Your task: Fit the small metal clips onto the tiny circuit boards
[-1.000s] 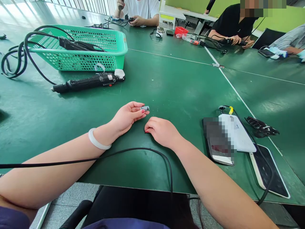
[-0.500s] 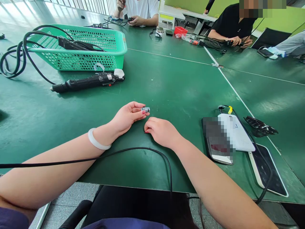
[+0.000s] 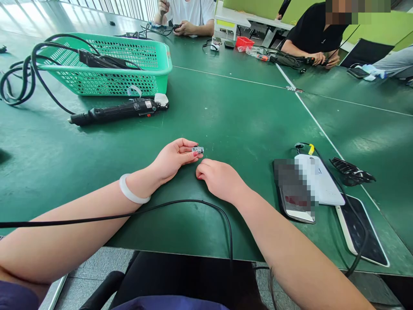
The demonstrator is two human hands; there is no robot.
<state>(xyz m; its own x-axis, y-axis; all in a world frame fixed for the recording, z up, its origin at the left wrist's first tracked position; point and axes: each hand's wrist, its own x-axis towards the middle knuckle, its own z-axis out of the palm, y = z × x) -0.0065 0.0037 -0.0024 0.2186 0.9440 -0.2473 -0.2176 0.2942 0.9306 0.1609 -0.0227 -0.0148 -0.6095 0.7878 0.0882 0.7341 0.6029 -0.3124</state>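
Between its thumb and fingertips, my left hand [image 3: 174, 156] pinches a small silvery cylinder with dark print [image 3: 198, 150], held just over the green table [image 3: 226, 125]. Its kind is too small to make out. My right hand [image 3: 221, 176] rests close by, to the right and nearer to me, with its fingers curled inward. Whatever those fingers may hold is hidden. The two hands are close together but apart, and the right one does not touch the cylinder.
A black electric screwdriver [image 3: 112, 111] lies before a green basket [image 3: 161, 71] of cables. To the right are a phone [image 3: 298, 213], a white power bank [image 3: 322, 181], a tablet-like device [image 3: 361, 228] and dark glasses [image 3: 351, 171]. A black cable [image 3: 180, 201] crosses my left forearm. Two people work opposite.
Both hands keep nearly the same pose, and the cylinder stays in my left hand. Across the table, the person in black has shifted their hands slightly.
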